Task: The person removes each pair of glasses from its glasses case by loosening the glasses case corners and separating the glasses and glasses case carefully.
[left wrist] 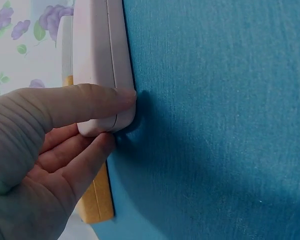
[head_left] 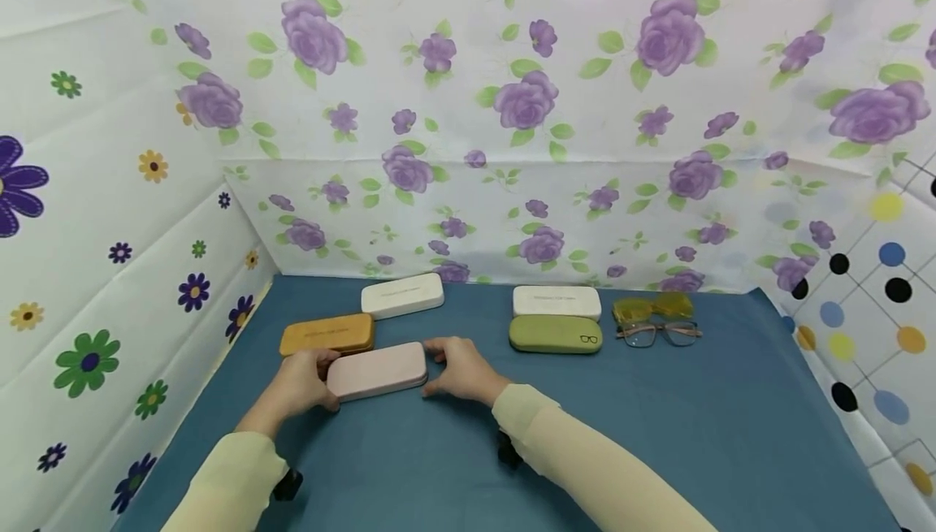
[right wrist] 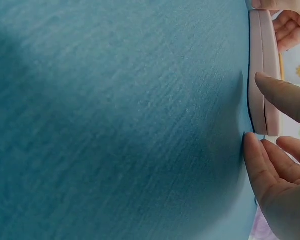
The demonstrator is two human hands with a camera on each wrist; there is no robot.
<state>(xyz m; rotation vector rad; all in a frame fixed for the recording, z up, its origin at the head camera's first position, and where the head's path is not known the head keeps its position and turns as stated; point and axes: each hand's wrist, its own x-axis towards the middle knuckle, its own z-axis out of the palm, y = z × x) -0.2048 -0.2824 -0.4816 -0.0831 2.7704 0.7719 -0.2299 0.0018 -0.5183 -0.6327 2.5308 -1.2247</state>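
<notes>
A pale pink glasses case (head_left: 377, 371) lies closed on the blue cloth, left of the middle. My left hand (head_left: 301, 382) holds its left end; in the left wrist view the thumb (left wrist: 105, 103) lies along the front side and the fingers are round the end. Around the right end my right hand (head_left: 464, 369) is spread loosely. In the right wrist view its thumb (right wrist: 282, 95) is at the pink case's side, though contact is unclear, and its fingers (right wrist: 262, 165) stand off the end. Just behind the pink case lies a mustard-yellow glasses case (head_left: 328, 335).
A white case (head_left: 402, 296) sits behind the yellow one. To the right, another white case (head_left: 557, 302) stands behind a green case (head_left: 556, 334). Beside them lie yellow-tinted glasses (head_left: 653, 306) and clear glasses (head_left: 660, 334). Patterned cloth walls (head_left: 475, 191) border the back and sides.
</notes>
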